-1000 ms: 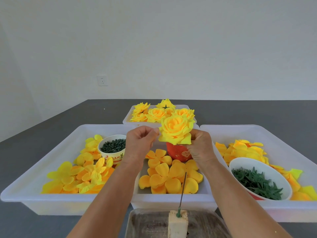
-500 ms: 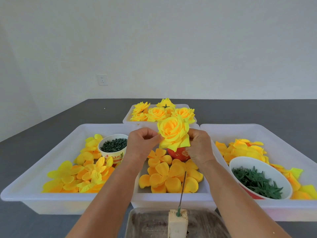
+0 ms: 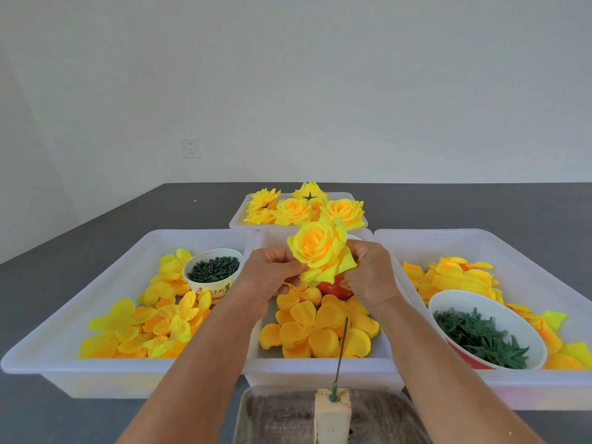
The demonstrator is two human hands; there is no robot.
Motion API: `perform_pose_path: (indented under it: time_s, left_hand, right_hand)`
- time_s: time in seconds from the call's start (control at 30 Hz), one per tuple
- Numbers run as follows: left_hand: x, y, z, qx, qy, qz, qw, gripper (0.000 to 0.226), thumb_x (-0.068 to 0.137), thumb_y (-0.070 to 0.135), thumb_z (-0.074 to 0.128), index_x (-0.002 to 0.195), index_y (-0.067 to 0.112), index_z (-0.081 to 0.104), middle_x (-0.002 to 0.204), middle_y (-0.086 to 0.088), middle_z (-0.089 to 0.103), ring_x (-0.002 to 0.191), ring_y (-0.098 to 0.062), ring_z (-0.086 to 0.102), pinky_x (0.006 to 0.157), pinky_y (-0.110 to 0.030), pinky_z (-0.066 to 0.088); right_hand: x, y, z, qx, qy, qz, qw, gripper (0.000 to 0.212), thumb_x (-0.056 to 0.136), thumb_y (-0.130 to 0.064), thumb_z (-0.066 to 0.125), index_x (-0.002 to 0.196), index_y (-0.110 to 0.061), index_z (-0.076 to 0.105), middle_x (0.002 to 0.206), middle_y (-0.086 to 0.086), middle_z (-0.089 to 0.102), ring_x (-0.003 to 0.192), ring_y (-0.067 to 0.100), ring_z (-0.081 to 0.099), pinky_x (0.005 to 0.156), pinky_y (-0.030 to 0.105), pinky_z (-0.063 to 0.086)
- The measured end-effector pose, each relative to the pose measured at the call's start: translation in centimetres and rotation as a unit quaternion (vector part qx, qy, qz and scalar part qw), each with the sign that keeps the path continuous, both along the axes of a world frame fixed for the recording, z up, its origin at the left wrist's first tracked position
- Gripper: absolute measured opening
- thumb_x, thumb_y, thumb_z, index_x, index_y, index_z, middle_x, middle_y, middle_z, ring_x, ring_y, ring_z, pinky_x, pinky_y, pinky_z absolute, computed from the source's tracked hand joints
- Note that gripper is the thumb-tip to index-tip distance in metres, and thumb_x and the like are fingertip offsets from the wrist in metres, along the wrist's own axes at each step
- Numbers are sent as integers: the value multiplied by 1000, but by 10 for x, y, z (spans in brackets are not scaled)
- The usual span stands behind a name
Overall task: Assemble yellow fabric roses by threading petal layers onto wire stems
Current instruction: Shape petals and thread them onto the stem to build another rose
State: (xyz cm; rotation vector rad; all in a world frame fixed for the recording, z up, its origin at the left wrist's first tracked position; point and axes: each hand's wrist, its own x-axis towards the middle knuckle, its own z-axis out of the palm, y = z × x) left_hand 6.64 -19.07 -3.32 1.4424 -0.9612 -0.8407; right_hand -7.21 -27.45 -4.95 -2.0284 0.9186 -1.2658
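The yellow fabric rose (image 3: pixel 318 249) is held up in the air between both hands, above the far end of the middle tray (image 3: pixel 320 363), its bloom tilted toward the camera. The left hand (image 3: pixel 267 280) pinches its lower petals from the left with curled fingers and thumb; the right hand (image 3: pixel 371 277) has its fingers curled in behind the flower's base on the right. The bloom looks full, with many layers closed round the centre, so this flower seems close to done; what the fingers do underneath is hidden.

Behind it, the small tray of finished roses (image 3: pixel 304 208) at the far edge of the bench holds several, one turned over to show a green star-shaped calyx. Much is left, by my judgement: loose orange-yellow petal layers (image 3: pixel 315 331) lie in the middle tray, more in the left tray (image 3: pixel 64 344) and right tray (image 3: pixel 560 283). A paper cup of dark green pieces (image 3: pixel 213 270) stands in the left tray, and a bowl of green calyx pieces (image 3: pixel 480 338) in the right. At the near edge, a bare wire stem (image 3: pixel 342 347) stands upright in a foam block (image 3: pixel 332 415).

Compared with a second ago, the rose has rolled to face the left more and the left hand's thumb has shifted lower onto its outer petals; the trays are unchanged.
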Motion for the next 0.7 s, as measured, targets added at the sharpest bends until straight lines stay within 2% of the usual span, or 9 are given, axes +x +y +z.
perform_pose_path:
  time_s: [0.13, 0.23, 0.37, 0.47, 0.53, 0.57, 0.63, 0.7]
  left_hand:
    - [-3, -1, 3, -35, 31, 14, 999, 16, 89, 10, 60, 73, 8, 59, 61, -4, 61, 45, -8, 57, 43, -19, 44]
    - [-4, 1, 5, -48, 78, -3, 996, 16, 89, 12, 60, 74, 5, 58, 58, -5, 64, 45, -12, 59, 41, -20, 46]
    - [2, 1, 7, -103, 170, -5, 980, 6, 87, 2, 57, 82, 2, 61, 62, -7, 63, 48, -12, 57, 43, -20, 48]
    - [3, 1, 9, -139, 197, -26, 970, 9, 86, -2, 54, 84, 2, 62, 63, -5, 67, 52, -12, 61, 49, -23, 53]
    - [2, 1, 9, -155, 184, -32, 970, 9, 86, -1, 54, 84, 3, 63, 65, -5, 68, 55, -13, 62, 53, -25, 55]
    - [2, 1, 8, -158, 176, -28, 971, 9, 85, 0, 55, 85, 4, 63, 67, -5, 68, 56, -13, 62, 54, -25, 54]
    - [2, 1, 8, -162, 156, -13, 974, 8, 82, 1, 58, 85, 6, 64, 66, -3, 65, 55, -12, 58, 52, -23, 50]
    - [2, 2, 7, -171, 132, 8, 976, 11, 82, -2, 59, 84, 8, 63, 60, 0, 62, 49, -9, 53, 47, -20, 46]
  right_hand:
    - [2, 0, 1, 21, 1, 22, 1000, 15, 80, -4, 71, 95, -3, 73, 92, 12, 71, 89, 28, 63, 80, 36, 53]
    - [2, -1, 0, 44, -7, 42, 998, 16, 81, -4, 70, 97, -4, 73, 91, 7, 70, 90, 25, 64, 76, 29, 54]
    - [2, -1, 0, 55, -27, 52, 997, 13, 76, 2, 72, 89, 1, 73, 85, 11, 71, 84, 28, 66, 75, 37, 56]
    - [3, -2, -1, 56, -40, 55, 996, 9, 76, 1, 72, 84, -2, 73, 76, 0, 67, 70, 11, 62, 63, 16, 50]
    - [4, 0, 0, 67, -45, 65, 995, 11, 78, 0, 71, 87, -5, 74, 79, -2, 68, 67, 1, 60, 59, 8, 47]
    - [4, -1, -1, 72, -47, 74, 994, 12, 79, 1, 70, 89, -5, 73, 82, 2, 70, 69, 3, 62, 60, 10, 49]
    - [4, -1, -1, 86, -38, 90, 992, 12, 82, 2, 67, 92, -2, 73, 90, 14, 72, 76, 19, 66, 65, 19, 52]
    - [3, -2, -2, 100, -24, 97, 990, 13, 84, 0, 66, 95, 0, 71, 93, 17, 71, 84, 29, 65, 72, 28, 53]
